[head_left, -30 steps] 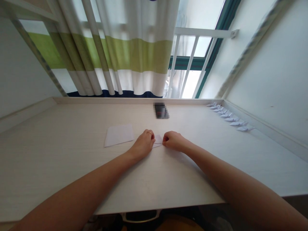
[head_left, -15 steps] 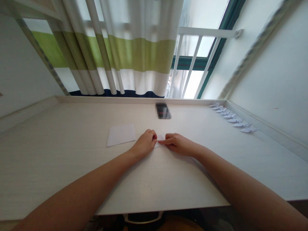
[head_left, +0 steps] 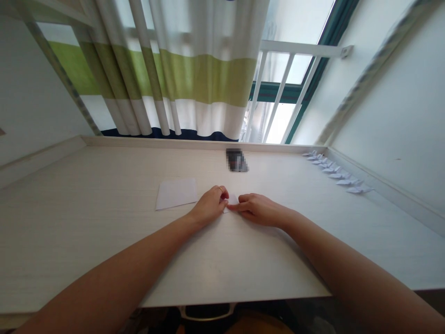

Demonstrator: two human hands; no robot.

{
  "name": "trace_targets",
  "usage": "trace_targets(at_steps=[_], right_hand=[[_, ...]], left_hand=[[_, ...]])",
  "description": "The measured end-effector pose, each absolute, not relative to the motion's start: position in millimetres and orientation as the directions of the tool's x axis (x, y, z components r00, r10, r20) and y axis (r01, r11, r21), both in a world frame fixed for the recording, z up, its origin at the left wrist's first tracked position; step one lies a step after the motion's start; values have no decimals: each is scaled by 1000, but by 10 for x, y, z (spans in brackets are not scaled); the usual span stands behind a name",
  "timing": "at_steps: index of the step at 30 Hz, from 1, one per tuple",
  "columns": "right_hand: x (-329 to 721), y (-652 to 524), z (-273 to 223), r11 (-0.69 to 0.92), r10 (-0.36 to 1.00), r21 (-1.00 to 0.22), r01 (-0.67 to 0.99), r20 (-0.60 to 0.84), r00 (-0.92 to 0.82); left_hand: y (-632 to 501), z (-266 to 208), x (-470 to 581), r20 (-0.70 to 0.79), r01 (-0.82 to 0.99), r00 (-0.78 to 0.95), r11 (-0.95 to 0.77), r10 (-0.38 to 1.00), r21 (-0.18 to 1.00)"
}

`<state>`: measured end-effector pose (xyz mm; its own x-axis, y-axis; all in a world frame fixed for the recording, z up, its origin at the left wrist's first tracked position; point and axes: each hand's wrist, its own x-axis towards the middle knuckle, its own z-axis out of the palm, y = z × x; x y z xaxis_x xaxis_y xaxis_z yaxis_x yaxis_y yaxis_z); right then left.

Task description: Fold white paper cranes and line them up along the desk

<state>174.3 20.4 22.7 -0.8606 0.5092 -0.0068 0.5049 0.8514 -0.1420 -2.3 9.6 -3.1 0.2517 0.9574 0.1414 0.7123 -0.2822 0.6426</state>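
Row of folded pieces (head_left: 335, 172) done far right of paper (head_left: 232, 200); left hand (head_left: 209, 204) pinches it closed, right hand (head_left: 257, 208) flat w/ fingers pressing; blank sheet (head_left: 176, 193) left untouched, prob. mid-fold.

We've got a pale, whitewashed wood-grain desk (head_left: 104, 232) here, with a plain white sheet of paper (head_left: 176, 193) on it and a tiny white folded piece (head_left: 232, 200) between our hands. There's a row of white folded paper shapes (head_left: 333, 174) by the white wall. The curtain (head_left: 181, 74) is white with lime-green bands and a navy hem, and the window frame (head_left: 278, 90) is dark teal.
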Motion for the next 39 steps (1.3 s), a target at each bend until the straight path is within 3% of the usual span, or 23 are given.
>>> trace_targets(at_steps=[7,17,22,29,39], right_hand=[[1738,182,291,800,571,-193,568,-44,-819],[1868,228,388,758,561,-286,586,-173,-810],[1892,253,354,733,579,-317,602,-173,-797],[1889,267,333,709,602,-345,615,-159,-783],[1905,290,279,705,609,-367,607,-125,-783]], left_hand=[[88,-35,-36,155,706,261,-298,953,643],[99,-39,-38,107,689,215,-229,971,688],[107,-16,-45,74,662,191,-184,979,727],[191,-40,-95,125,758,194,-229,973,610],[196,-27,-132,48,727,205,-185,978,661]])
